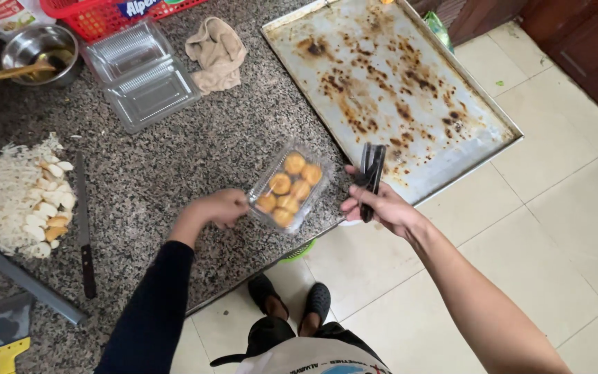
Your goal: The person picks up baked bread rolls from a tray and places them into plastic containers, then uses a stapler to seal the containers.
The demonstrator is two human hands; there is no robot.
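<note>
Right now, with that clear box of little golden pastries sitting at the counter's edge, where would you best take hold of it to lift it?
Probably by its two long sides, coming from above. The clear box is shallow and lies flat and slanted on the granite counter, so a pinch across its narrow width should keep it level. The left hand already holds its near-left corner; the right hand holds black tongs.

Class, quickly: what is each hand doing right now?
Left hand: closed on the edge of a clear plastic container of golden pastries.
Right hand: closed around a black stapler.
</note>
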